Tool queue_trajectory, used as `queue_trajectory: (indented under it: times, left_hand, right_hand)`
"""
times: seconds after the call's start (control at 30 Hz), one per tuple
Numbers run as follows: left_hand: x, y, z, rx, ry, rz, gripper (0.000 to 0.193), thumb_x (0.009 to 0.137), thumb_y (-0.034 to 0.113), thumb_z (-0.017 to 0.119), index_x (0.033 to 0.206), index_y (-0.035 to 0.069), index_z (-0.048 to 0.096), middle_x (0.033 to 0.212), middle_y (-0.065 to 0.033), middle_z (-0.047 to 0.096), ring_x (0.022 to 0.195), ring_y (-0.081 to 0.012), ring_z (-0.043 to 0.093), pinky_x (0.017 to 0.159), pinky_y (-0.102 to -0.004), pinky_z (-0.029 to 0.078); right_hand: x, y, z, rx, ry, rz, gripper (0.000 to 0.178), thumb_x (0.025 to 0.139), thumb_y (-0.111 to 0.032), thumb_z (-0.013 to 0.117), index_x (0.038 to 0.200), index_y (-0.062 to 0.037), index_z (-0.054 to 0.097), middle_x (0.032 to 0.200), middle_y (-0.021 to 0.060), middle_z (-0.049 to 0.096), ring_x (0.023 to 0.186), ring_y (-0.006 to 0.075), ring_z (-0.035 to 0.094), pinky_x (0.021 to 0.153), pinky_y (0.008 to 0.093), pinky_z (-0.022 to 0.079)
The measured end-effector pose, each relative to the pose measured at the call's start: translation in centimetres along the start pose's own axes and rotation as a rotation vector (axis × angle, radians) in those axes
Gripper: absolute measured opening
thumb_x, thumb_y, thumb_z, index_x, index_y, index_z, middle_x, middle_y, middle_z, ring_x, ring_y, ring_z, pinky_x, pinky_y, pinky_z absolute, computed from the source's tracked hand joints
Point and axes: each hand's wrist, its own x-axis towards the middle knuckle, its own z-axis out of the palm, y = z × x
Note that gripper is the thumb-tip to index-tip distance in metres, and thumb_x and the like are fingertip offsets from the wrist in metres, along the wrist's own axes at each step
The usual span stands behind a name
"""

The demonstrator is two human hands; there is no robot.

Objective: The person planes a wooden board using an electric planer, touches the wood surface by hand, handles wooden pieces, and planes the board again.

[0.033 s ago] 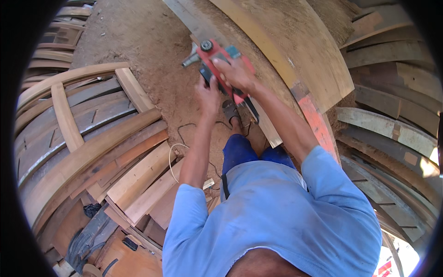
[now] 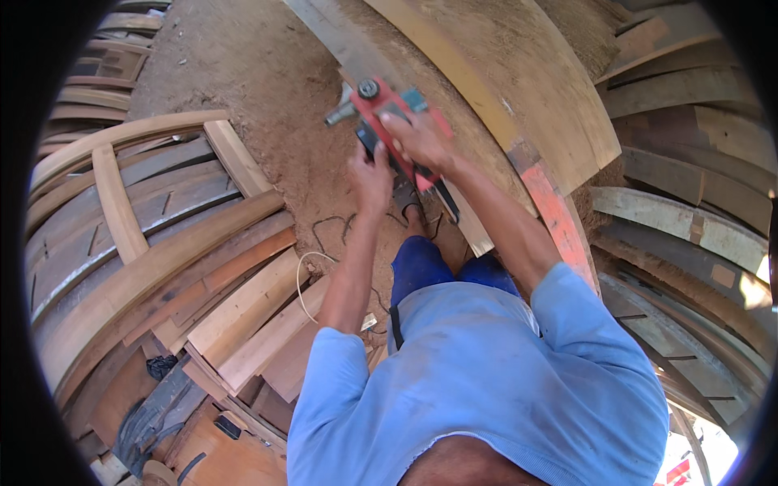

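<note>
A red electric hand planer (image 2: 381,101) with a black front knob rests on a narrow wooden plank (image 2: 475,229) in front of me. My right hand (image 2: 421,144) is wrapped round the planer's top handle. Lower on its left side, my left hand (image 2: 370,174) has its fingers closed against the black housing (image 2: 366,136); its fingertips are partly hidden. A grey-green tool or fitting (image 2: 340,113) pokes out beyond the planer's left side. The planer's sole and the plank under it are hidden.
Stacked curved wooden pieces (image 2: 162,267) fill the left, with a jointed frame (image 2: 117,198) on top. To the right lie more curved boards (image 2: 689,219). A yellow and orange board (image 2: 555,202) runs beside the plank. A dark cord (image 2: 328,220) snakes over the dusty ground near my feet.
The planer and both hands have shifted slightly to the right and nearer to me. Both hands stay on it.
</note>
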Motion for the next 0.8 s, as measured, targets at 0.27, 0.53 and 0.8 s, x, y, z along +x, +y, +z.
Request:
queue_trajectory:
  times: [0.27, 0.53, 0.8]
  left_hand:
    - [-26.7, -0.6, 2.8, 0.077, -0.182, -0.200, 0.050, 0.097, 0.019, 0.067, 0.143, 0.002, 0.054, 0.096, -0.0181, 0.062, 0.081, -0.0265, 0.060, 0.074, -0.0376, 0.051]
    - [-27.9, -2.1, 3.2, 0.041, -0.153, -0.233, 0.059, 0.096, 0.019, 0.071, 0.147, 0.000, 0.050, 0.097, -0.0162, 0.062, 0.088, -0.0253, 0.065, 0.078, -0.0369, 0.053]
    - [-12.3, 0.5, 2.1, -0.167, -0.071, -0.247, 0.047, 0.100, 0.008, 0.067, 0.144, 0.000, 0.054, 0.112, -0.0109, 0.061, 0.094, -0.0141, 0.068, 0.078, -0.0286, 0.056]
  right_hand:
    - [-23.9, 10.8, -4.5, -0.033, -0.044, 0.133, 0.043, 0.098, -0.045, 0.058, 0.099, -0.0015, 0.061, 0.070, 0.0037, 0.059, 0.061, 0.0140, 0.057, 0.055, 0.0335, 0.047]
    - [-24.9, 11.3, -3.8, 0.021, -0.015, 0.169, 0.046, 0.096, -0.044, 0.060, 0.099, 0.0021, 0.061, 0.074, 0.0061, 0.059, 0.068, 0.0156, 0.057, 0.062, 0.0349, 0.048]
    - [-10.2, 6.7, -2.0, -0.076, -0.004, 0.114, 0.055, 0.096, -0.050, 0.059, 0.102, 0.0042, 0.064, 0.075, 0.0138, 0.065, 0.071, 0.0220, 0.065, 0.065, 0.0391, 0.050]
